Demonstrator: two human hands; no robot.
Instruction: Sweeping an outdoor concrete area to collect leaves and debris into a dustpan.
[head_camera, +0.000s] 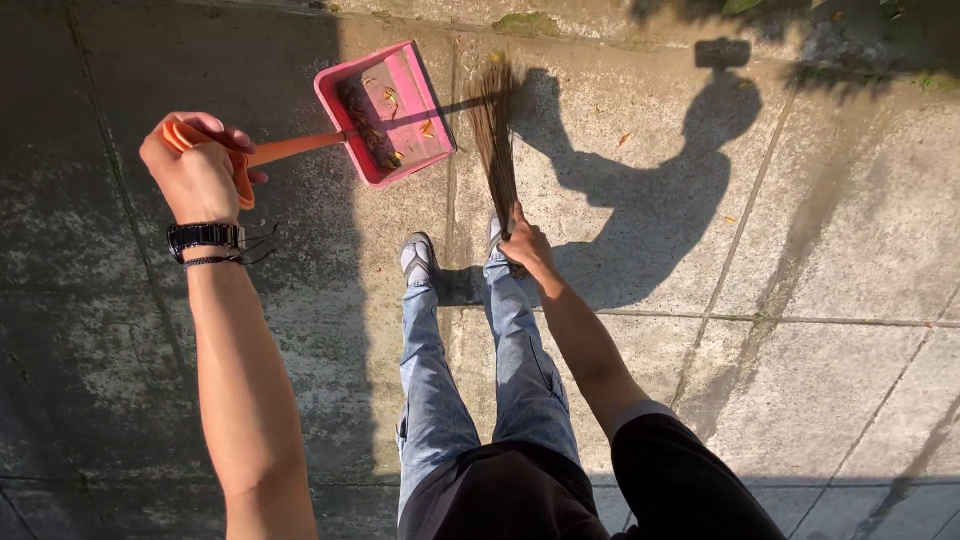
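My left hand (195, 172) grips the orange handle (285, 149) of a pink dustpan (385, 110), held out ahead of me on the left. Dry leaves and dirt lie inside the pan. My right hand (525, 245) is closed around the bound end of a brown stick broom (495, 130). The broom's bristles point away from me, their tips beside the pan's right edge. A black watch sits on my left wrist. My legs in blue jeans and grey shoes stand between the two hands.
Concrete paving slabs (800, 250) with joints run underfoot. A mossy kerb (520, 20) lines the far edge. A few small leaves (623, 139) lie on the sunlit slab at right, where my shadow falls.
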